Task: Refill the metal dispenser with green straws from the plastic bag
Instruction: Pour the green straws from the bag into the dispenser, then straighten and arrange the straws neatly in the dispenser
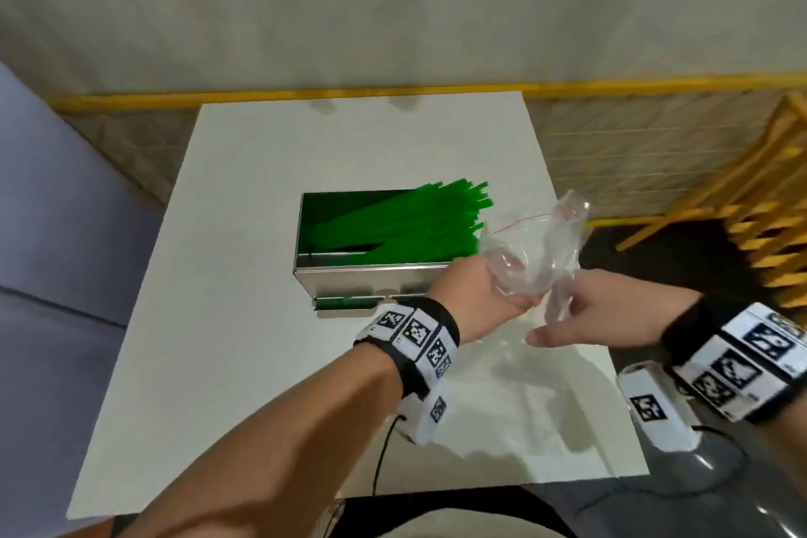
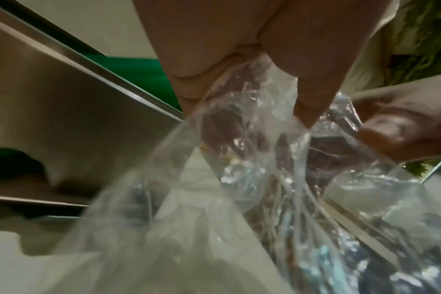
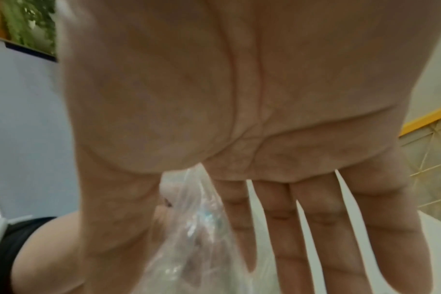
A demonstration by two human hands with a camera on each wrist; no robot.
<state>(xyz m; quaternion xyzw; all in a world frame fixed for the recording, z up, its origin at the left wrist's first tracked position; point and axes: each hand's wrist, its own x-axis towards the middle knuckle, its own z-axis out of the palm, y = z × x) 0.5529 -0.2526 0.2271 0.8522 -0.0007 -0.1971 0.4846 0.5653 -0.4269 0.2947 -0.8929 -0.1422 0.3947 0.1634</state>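
Your left hand [image 1: 476, 297] gripped crumpled plastic bag [image 1: 535, 249], apparently empty; right hand [image 1: 581, 310] lay spread against it. Green straws [image 1: 419, 223] sat slanted in metal dispenser [image 1: 362, 275], tips overhanging right rim. Best move: set bag aside, then level straws flat.

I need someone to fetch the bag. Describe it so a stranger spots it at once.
On the white table, look right of the open metal dispenser full of green straws. The crumpled clear plastic bag is gripped there by the left hand; only it is transparent and empty.
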